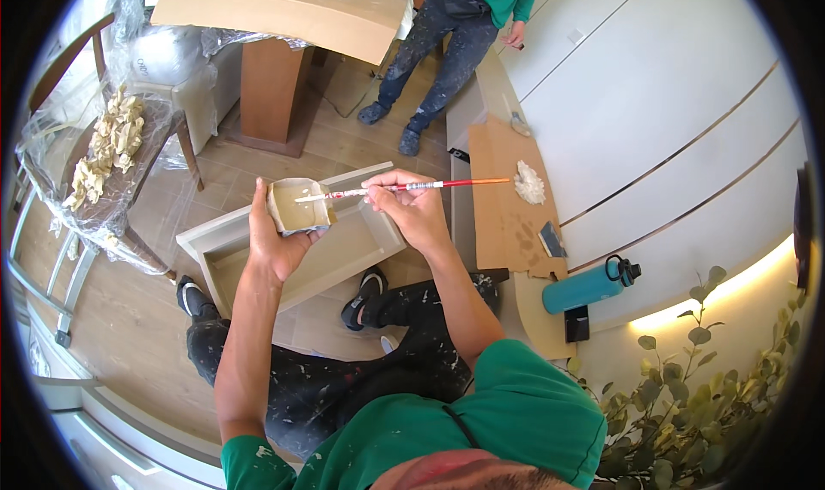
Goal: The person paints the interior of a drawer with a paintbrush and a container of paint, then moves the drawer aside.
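Take the pale, shallow drawer (352, 256) as your landmark; both your hands show in front of it from above. Your left hand (279, 248) is curled around a small cup (290, 217) of cream-coloured stuff, thumb up its left side, over the drawer's far-left part. Your right hand (416, 215) is closed in a narrow pinch on a thin brush (438, 185), over the drawer's right end.

The relation to watch is between these 2 things: the brush's tip lies inside the cup's outline, to the left of your right hand. The brush's long axis runs nearly level from side to side, angling up slightly to the right, and its red and orange handle end reaches well past the drawer's right end, toward a cardboard sheet (491, 168). The tip is nearer your left hand than your right. You cannot tell from here whether the tip touches the cream-coloured stuff or hangs just above it. How high the cup is above the drawer is also unclear.
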A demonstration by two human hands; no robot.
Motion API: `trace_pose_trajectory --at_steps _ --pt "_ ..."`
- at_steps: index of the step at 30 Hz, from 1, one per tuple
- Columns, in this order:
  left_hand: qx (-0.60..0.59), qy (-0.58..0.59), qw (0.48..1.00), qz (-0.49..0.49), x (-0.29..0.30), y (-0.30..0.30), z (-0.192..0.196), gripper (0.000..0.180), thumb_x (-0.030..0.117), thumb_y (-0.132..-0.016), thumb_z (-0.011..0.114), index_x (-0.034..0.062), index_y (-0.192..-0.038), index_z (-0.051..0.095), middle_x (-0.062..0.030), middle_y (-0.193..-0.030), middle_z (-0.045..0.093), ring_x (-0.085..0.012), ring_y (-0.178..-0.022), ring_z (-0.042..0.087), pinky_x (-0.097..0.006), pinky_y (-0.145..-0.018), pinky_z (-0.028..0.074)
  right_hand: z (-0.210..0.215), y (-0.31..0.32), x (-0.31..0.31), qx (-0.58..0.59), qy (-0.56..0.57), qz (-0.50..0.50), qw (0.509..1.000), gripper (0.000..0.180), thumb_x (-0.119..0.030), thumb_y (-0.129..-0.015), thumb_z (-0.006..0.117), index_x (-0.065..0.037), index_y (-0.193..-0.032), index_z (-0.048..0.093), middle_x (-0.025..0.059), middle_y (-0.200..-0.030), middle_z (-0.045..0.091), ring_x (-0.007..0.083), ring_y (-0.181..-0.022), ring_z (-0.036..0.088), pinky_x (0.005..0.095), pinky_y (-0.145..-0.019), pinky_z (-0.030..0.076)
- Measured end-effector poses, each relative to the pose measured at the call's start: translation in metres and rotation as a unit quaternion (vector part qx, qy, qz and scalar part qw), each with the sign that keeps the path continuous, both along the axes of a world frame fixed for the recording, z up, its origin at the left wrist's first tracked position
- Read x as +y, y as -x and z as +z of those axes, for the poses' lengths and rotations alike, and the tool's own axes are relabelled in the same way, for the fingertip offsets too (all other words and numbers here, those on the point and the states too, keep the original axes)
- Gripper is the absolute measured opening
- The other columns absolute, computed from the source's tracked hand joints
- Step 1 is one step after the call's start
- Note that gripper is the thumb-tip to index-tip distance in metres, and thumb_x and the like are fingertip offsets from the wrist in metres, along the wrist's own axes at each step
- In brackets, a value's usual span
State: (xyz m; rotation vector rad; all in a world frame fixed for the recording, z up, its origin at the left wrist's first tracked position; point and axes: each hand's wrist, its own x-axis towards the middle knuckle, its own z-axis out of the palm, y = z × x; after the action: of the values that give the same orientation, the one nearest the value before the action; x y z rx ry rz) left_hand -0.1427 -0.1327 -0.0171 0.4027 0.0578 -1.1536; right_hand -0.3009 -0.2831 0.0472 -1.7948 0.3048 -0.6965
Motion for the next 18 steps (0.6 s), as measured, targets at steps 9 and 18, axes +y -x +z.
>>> trace_pose_trajectory --at_steps 9,18 --pt "0.016 0.028 0.999 -0.02 0.003 -0.006 -0.003 0.069 0.064 -0.102 0.036 0.0057 -0.135 0.054 -0.0141 -0.133 0.06 -0.0289 -0.119 0.058 -0.048 -0.1 0.047 0.006 0.004 -0.006 -0.055 -0.057 -0.013 0.997 0.014 -0.008 -0.093 0.069 0.002 -0.102 0.07 0.006 -0.087 0.07 0.0082 -0.078 0.063 0.0221 -0.071 0.051" --pt "0.012 0.018 1.0 -0.014 0.012 -0.01 -0.003 0.071 0.062 -0.103 0.031 0.0024 -0.136 0.049 -0.0175 -0.133 0.057 -0.0308 -0.118 0.057 -0.049 -0.098 0.047 0.002 0.0 -0.011 -0.05 -0.11 0.016 0.993 0.013 -0.004 -0.092 0.067 0.005 -0.101 0.07 0.0085 -0.086 0.068 0.0107 -0.077 0.06 0.0253 -0.072 0.048"
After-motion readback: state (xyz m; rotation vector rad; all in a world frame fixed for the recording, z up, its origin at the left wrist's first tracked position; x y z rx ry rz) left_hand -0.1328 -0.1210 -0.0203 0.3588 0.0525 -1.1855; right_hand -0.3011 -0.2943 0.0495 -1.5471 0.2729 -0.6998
